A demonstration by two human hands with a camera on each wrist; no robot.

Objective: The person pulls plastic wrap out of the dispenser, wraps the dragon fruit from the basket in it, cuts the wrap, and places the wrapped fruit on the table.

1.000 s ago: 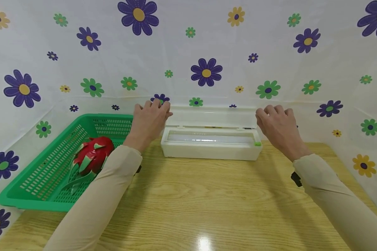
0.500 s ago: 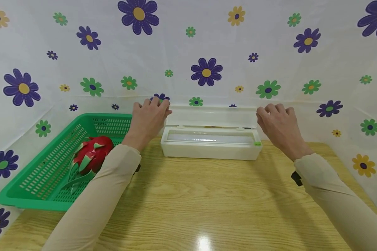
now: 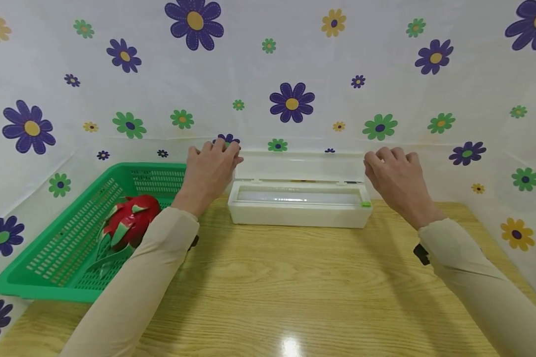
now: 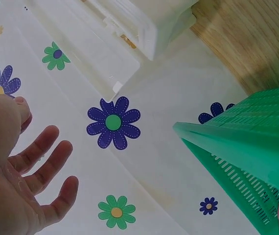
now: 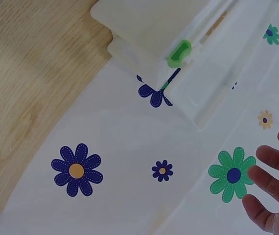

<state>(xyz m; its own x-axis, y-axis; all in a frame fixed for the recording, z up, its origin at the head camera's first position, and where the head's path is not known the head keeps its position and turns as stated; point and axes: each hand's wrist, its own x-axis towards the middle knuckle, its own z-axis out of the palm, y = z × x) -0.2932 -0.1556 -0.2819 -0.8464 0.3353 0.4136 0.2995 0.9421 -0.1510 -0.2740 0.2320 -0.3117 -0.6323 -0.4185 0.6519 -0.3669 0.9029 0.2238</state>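
Note:
A long white box [image 3: 300,216] stands on the table against the flowered cloth, its lid [image 3: 303,166] tipped up at the back. Inside lies a shiny pale roll [image 3: 294,196], which looks like cling film. A green slider [image 5: 180,54] sits at the box's right end. Beside the lid's left end hangs my left hand [image 3: 210,173], fingers loosely bent; in the left wrist view the visible fingers [image 4: 54,164] are spread, apart from the lid. My right hand [image 3: 396,184] hovers by the lid's right end, its fingers [image 5: 271,176] also loosely bent. Nothing shows in either hand.
To the left, a green perforated basket [image 3: 49,292] holds a red dragon fruit [image 3: 131,220], partly behind the left sleeve [image 3: 147,277]. Wood-grain table [image 3: 294,282] extends in front of the box. The flowered cloth [image 3: 321,59] rises behind and at both sides.
The head view has shifted very slightly. Both hands stay at the lid's two ends, the left a touch farther left. The box, lid and basket have not moved.

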